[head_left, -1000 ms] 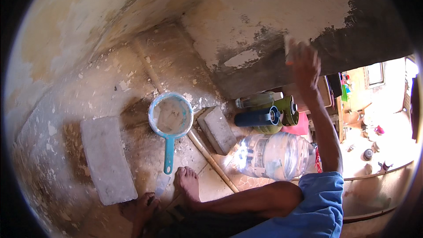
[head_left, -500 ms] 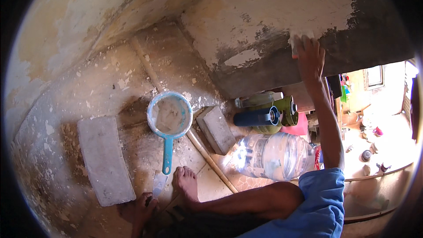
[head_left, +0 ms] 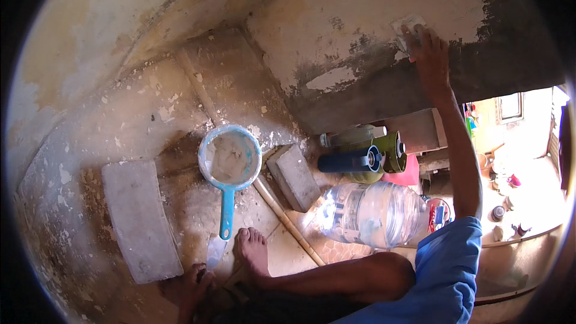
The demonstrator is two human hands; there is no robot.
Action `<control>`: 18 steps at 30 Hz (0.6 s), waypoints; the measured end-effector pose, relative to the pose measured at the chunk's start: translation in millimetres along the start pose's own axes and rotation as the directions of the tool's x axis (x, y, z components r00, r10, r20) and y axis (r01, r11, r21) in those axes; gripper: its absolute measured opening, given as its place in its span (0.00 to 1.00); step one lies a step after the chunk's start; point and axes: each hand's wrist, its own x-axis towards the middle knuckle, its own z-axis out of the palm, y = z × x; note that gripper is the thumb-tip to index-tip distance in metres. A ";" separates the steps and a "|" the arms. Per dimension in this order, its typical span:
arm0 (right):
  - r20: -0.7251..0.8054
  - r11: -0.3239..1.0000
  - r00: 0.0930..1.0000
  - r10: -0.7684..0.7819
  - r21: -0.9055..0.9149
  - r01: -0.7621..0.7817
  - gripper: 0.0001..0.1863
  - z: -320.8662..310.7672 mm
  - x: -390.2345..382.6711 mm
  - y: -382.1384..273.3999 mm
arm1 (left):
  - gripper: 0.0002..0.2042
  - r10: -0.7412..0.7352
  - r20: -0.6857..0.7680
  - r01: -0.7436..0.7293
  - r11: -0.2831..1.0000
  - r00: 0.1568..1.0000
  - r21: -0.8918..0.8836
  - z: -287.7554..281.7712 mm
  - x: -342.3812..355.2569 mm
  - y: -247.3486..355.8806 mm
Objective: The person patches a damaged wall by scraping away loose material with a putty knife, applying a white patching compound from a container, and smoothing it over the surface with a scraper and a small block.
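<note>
My right hand [head_left: 427,48] is raised to the wall [head_left: 384,0], its fingers pressed over a flat, whitish putty spreader [head_left: 409,24] that lies against the surface. Pale putty covers the wall there, with a dark grey band of bare wall below it. Low on the left, my left hand [head_left: 197,283] is closed around the handle of a putty knife [head_left: 216,251], blade pointing up and away from me. Just beyond that blade stands a blue dipper [head_left: 227,213] with whitish putty [head_left: 228,159] inside.
A grey block [head_left: 141,222] lies left of the dipper, another block [head_left: 294,178] right of it. Past this are a dark blue bottle [head_left: 345,161], a green flask [head_left: 393,150] and a large clear water jug [head_left: 375,213]. A thin pole [head_left: 288,222] crosses the floor beside my bare foot [head_left: 252,252].
My right hand and the spreader have moved up the wall and slightly right, and the spreader has tilted. The left hand stays almost where it was.
</note>
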 end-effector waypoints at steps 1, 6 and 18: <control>0.046 1.000 0.999 0.009 -0.024 -0.008 0.41 -1.0 -1.9 0.1 | 0.15 0.036 -0.017 -0.036 0.998 0.999 0.045 0.0 -2.4 -1.1; 0.145 0.998 0.989 0.037 -0.054 -0.030 0.40 -14.9 -48.9 4.7 | 0.15 0.473 0.044 -0.431 0.756 0.880 0.493 -7.3 3.6 -25.3; 0.073 0.873 0.915 0.396 -0.338 -0.351 0.29 -14.3 34.9 -25.7 | 0.18 0.030 -0.058 -0.022 0.991 0.998 0.133 0.3 -1.2 2.6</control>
